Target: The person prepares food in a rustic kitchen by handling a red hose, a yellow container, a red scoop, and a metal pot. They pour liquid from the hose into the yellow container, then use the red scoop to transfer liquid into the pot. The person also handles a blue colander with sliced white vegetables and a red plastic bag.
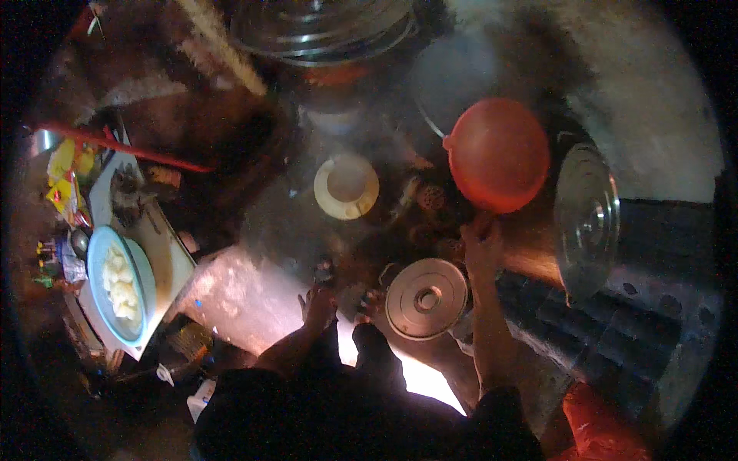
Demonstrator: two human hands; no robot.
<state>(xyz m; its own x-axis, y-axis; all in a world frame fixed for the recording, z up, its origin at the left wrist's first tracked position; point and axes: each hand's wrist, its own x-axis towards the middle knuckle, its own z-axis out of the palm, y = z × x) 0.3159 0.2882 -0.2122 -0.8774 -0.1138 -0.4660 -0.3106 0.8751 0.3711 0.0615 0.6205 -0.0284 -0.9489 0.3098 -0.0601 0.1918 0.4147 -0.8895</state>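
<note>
My right hand (483,233) grips the near rim of a round red plastic container (499,152), which has a small lug on its left side. My left hand (319,306) hangs low over the floor by my feet, fingers apart, with nothing visible in it. Beyond it stands a pale yellow round vessel (366,199) with haze about it; its contents are blurred. A pot with a round metal lid (426,316) sits beside my right forearm.
At the left, a light blue basin (145,271) of whitish chunks rests on a low table (173,259) near yellow packets (66,193). A large metal vessel (323,34) stands at the far side. A big metal lid (585,225) leans at the right.
</note>
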